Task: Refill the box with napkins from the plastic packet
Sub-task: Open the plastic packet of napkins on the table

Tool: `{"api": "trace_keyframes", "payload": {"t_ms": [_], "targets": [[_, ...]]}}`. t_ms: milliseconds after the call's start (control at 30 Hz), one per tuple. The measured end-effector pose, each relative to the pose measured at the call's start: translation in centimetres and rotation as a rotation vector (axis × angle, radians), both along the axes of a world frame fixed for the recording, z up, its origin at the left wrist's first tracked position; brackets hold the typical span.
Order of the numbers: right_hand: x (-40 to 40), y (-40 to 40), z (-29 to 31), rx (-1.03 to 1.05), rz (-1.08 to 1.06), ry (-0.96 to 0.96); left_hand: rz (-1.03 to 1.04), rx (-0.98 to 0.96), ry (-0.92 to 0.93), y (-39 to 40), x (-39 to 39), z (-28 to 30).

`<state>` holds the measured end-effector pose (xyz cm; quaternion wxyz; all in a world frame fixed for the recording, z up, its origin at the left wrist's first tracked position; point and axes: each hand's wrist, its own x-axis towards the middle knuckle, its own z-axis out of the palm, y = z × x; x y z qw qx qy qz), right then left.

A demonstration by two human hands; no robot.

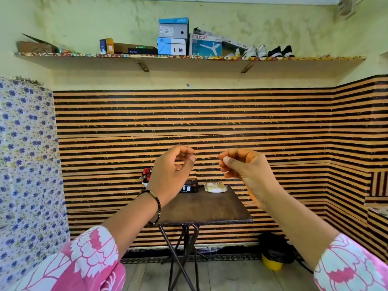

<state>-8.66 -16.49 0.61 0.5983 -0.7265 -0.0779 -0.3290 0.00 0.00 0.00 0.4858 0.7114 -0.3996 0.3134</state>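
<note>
Both my hands hang in the middle of the frame, raised in front of the striped wall and well above the worktop (201, 208), nowhere near the things I need. The left hand (172, 171) is loosely curled, thumb tip close to the forefinger in a narrow pinch; the right hand (243, 169) mirrors it, fingers bent in and thumb forward. I can see nothing gripped in either one, though something very thin between the fingertips would be too small for me to tell. The box (189, 188), dark with pale printing, sits at the far edge of the worktop, its left part hidden behind my left hand. Just beside it, to the right in the frame, lies the plastic packet (216, 187), pale yellow and crinkled, apparently not touching the box. By my reading nothing has been refilled yet. The risks I see come from the setting: the worktop is a small folding piece on thin crossed legs, so a heavy reach or a hard tug at the packet could rock it. Both things lie right at the back edge against the wall, so a careless push could jam them there or knock over the little red flower ornament (147, 174) at centre left.
</note>
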Motion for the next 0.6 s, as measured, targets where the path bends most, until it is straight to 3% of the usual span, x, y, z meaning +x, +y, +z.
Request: {"api": "trace_keyframes", "payload": {"t_ms": [600], "targets": [[16.6,-2.1,-2.6,0.066,0.007,-0.064,-0.084,-0.085,0.082,-3.0,15.6,-2.8]]}}
